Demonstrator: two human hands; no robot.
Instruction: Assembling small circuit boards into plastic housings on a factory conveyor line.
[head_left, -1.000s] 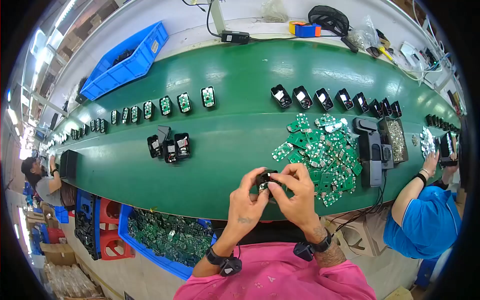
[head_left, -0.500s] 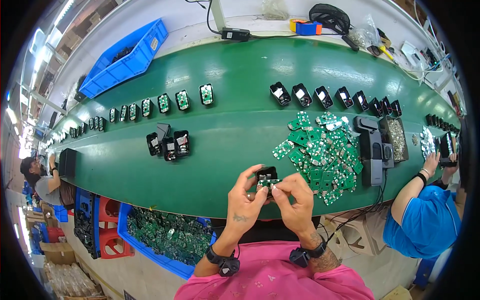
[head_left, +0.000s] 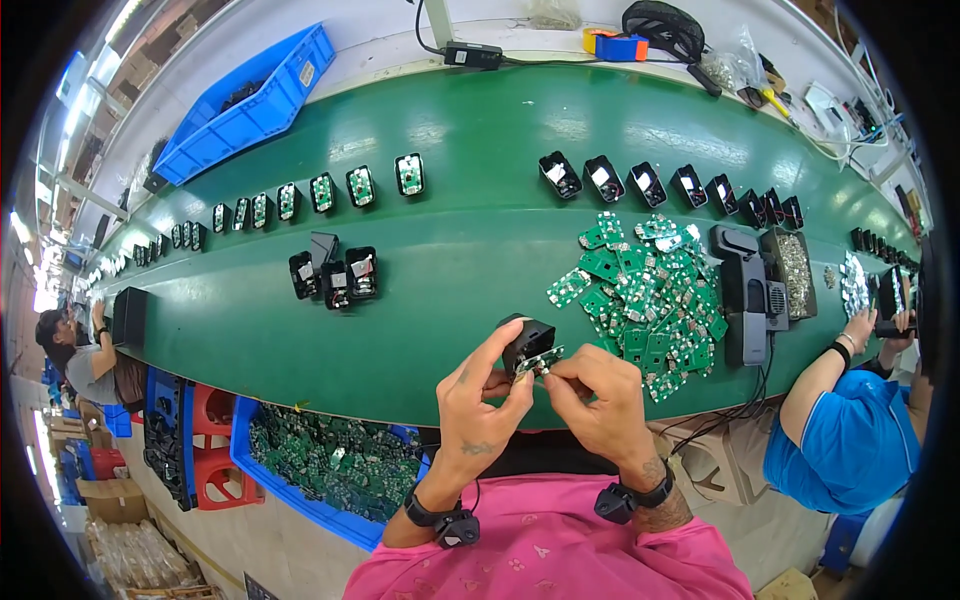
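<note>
My left hand [head_left: 474,408] grips a small black plastic case [head_left: 527,343], tilted over the table's near edge. A green circuit board [head_left: 541,362] sits at the case's open side, partly covered by my fingers. The fingers of my right hand [head_left: 597,400] pinch the board's right end; any small part between them is too small to make out. Just beyond my right hand lies a heap of green circuit boards [head_left: 640,290]. Left of my hands, several black cases [head_left: 337,280] stand in a cluster with parts inside.
Cases with boards [head_left: 361,186] line the back left; open cases [head_left: 603,178] line the back right. A grey-black device [head_left: 743,300] and a tray of small parts [head_left: 792,270] flank the heap. Blue bins [head_left: 245,110] hold parts. Co-workers sit at both ends, one in a blue shirt [head_left: 845,435].
My left hand has tilted the case, so its black outer side now shows more. The board has turned to a slant, and my right hand has shifted slightly right and down.
</note>
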